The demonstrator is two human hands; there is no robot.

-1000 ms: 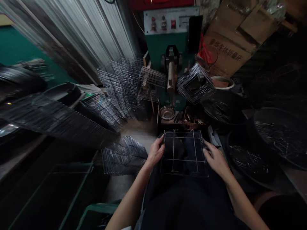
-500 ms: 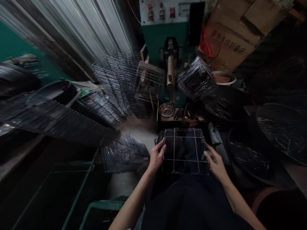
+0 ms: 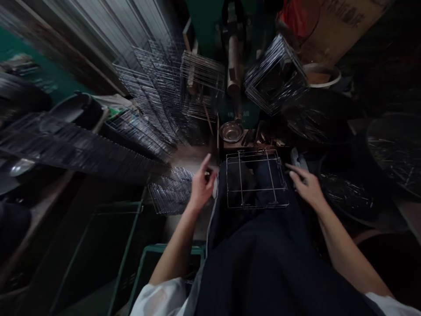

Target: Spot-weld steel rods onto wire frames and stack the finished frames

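Note:
A rectangular wire frame (image 3: 258, 190) with crossing wires lies over my dark-clothed lap. To its left, my left hand (image 3: 202, 182) is apart from it, index finger raised and the others loosely curled, with nothing seen in it. Just off the frame's right edge is my right hand (image 3: 305, 183), its fingers apart and nothing visible between them. Beyond the frame stands a machine with a metal arm (image 3: 234, 66) pointing down, and a small round metal dish (image 3: 231, 132) sits below it.
Wire grid panels (image 3: 148, 87) stand at the upper left, and a small stack (image 3: 171, 193) is left of my left hand. Square wire frames (image 3: 276, 74) hang right of the machine. Dark tubs (image 3: 348, 197) of metal pieces are on the right. A green-edged crate (image 3: 171, 249) is lower left.
Both hands have let go of the wire frame and moved outward from its sides. The frame now rests on the lap. The view has tilted down.

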